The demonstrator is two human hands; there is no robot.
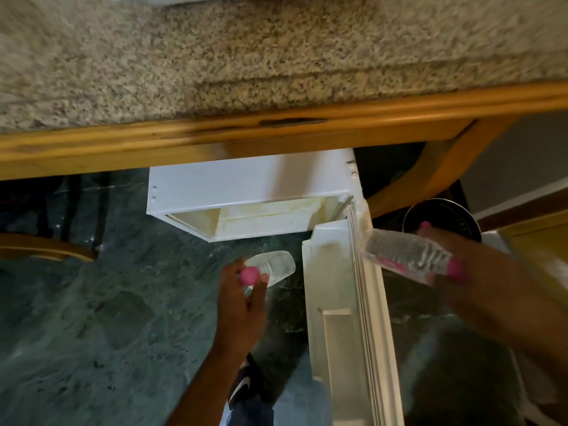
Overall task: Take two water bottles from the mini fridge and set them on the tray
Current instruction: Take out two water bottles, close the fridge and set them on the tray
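My left hand (242,305) grips a clear water bottle (273,267) by its neck, just under the pink cap, in front of the open white mini fridge (246,186). My right hand (479,287) holds a second clear water bottle (402,253) with a pink label and pink cap, lying sideways beyond the fridge door's outer edge. The fridge door (341,302) stands open between my two hands. No tray is in view.
A speckled granite counter (246,56) with a wooden edge (276,133) overhangs the fridge. The floor (107,302) is dark green stone. A round dark bin (442,219) sits right of the fridge. A wooden chair part (40,247) shows at left.
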